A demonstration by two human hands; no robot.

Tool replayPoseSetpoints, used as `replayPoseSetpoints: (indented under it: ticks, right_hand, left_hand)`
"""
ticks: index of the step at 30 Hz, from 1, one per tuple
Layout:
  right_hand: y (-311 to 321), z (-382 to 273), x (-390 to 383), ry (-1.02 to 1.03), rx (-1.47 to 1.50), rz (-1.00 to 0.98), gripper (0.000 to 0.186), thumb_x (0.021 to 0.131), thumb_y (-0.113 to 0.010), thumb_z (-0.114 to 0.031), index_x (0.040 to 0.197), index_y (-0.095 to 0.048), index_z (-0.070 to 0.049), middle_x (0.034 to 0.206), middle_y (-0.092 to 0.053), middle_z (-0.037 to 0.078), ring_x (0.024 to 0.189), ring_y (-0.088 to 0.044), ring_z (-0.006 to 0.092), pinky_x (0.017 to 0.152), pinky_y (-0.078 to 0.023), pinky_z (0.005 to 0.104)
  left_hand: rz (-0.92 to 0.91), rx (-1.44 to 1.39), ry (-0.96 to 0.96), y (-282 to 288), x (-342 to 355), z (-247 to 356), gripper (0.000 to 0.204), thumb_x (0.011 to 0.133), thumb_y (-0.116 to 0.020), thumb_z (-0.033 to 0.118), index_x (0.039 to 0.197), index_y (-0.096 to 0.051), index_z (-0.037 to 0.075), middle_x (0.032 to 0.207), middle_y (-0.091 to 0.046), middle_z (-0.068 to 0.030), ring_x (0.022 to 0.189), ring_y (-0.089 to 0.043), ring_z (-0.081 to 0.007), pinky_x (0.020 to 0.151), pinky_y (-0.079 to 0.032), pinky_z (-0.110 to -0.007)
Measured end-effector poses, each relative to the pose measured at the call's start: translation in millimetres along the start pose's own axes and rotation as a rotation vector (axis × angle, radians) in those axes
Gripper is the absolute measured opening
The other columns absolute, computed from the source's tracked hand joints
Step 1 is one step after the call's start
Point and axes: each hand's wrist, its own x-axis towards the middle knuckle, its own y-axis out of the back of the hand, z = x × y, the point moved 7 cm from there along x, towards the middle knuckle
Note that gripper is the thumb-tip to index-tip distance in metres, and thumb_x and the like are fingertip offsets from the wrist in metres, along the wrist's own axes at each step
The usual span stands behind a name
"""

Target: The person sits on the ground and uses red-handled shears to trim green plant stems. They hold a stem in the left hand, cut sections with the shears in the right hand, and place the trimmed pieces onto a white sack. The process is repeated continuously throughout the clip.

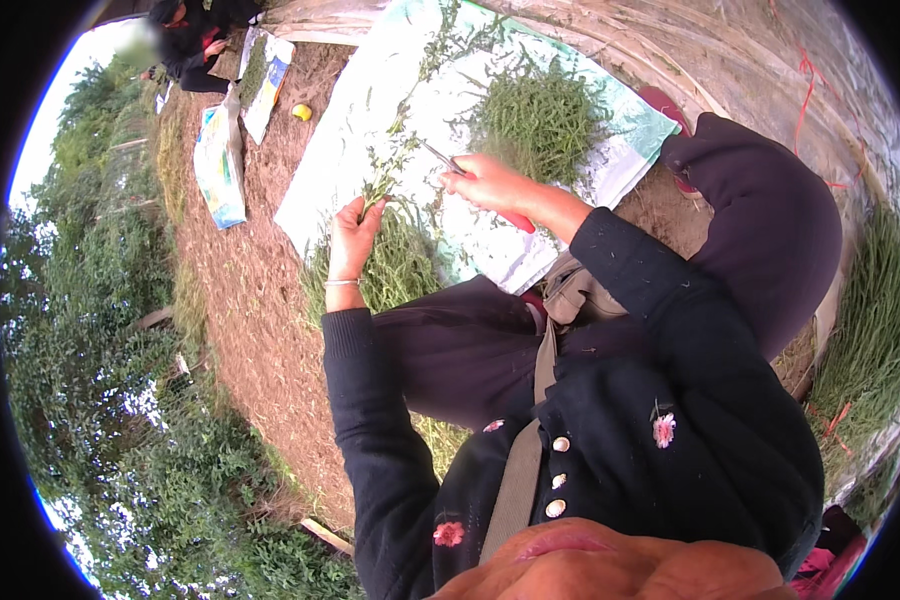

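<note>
My left hand (352,236) is closed around the lower ends of a bunch of leafy green stems (382,172), whose tops point away from me over the white sheet. To its right, my right hand (492,186) grips a red-handled cutting tool (442,157); its narrow metal blade points toward the stems, a little apart from them. Whether it has one blade or two I cannot tell. A heap of cut greens (538,120) lies on the sheet (335,130) beyond my right hand. Longer greens (400,265) are piled below my left hand, against my leg.
Another person (192,50) sits at the far left beside printed sacks (220,165). A yellow round object (302,112) lies on the bare soil (250,270). Crumpled plastic film (730,50) runs along the far right, with tall grass (875,300) near it. Bushes (100,370) line the left.
</note>
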Motion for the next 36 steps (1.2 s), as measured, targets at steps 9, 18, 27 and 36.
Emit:
replayPoseSetpoints:
  ticks: [9,18,27,36]
  right_hand:
    - [21,-16,7,-0.147,-0.108,-0.180,0.037,0.089,-0.047,-0.035,0.088,-0.055,0.001,0.075,-0.056,0.006,0.066,-0.054,0.0141,0.058,-0.045,0.0284]
    - [21,-21,11,-0.160,-0.207,-0.210,0.034,0.088,-0.048,-0.034,0.082,-0.054,-0.002,0.068,-0.051,0.004,0.052,-0.046,0.0127,0.050,-0.041,0.0283]
    - [25,-34,11,-0.059,0.026,-0.124,0.029,0.090,-0.048,-0.030,0.083,-0.053,-0.002,0.063,-0.047,-0.002,0.052,-0.045,0.0082,0.048,-0.038,0.0234]
    - [20,-16,0,-0.119,0.103,-0.150,0.026,0.087,-0.054,-0.026,0.089,-0.054,0.000,0.064,-0.047,-0.001,0.055,-0.045,0.0077,0.050,-0.039,0.0230]
  left_hand:
    - [0.030,0.255,-0.114,-7,-3,3,0.015,0.081,-0.061,0.013,0.081,-0.058,-0.002,0.053,-0.042,-0.0031,0.053,-0.033,-0.0066,0.047,-0.033,-0.025]
    - [0.017,0.471,-0.302,-19,-9,31,0.015,0.078,-0.061,0.013,0.087,-0.060,0.002,0.063,-0.055,-0.0196,0.051,-0.050,-0.0285,0.054,-0.043,-0.033]
    - [0.017,-0.538,0.219,11,7,-16,0.017,0.085,-0.057,0.014,0.099,-0.064,0.007,0.065,-0.058,0.0044,0.052,-0.043,-0.0013,0.046,-0.029,-0.015]
    - [-0.071,-1.259,0.120,34,26,-4,0.032,0.080,-0.060,0.008,0.109,-0.052,-0.001,0.097,-0.060,-0.0123,0.085,-0.059,-0.0210,0.091,-0.044,-0.053]
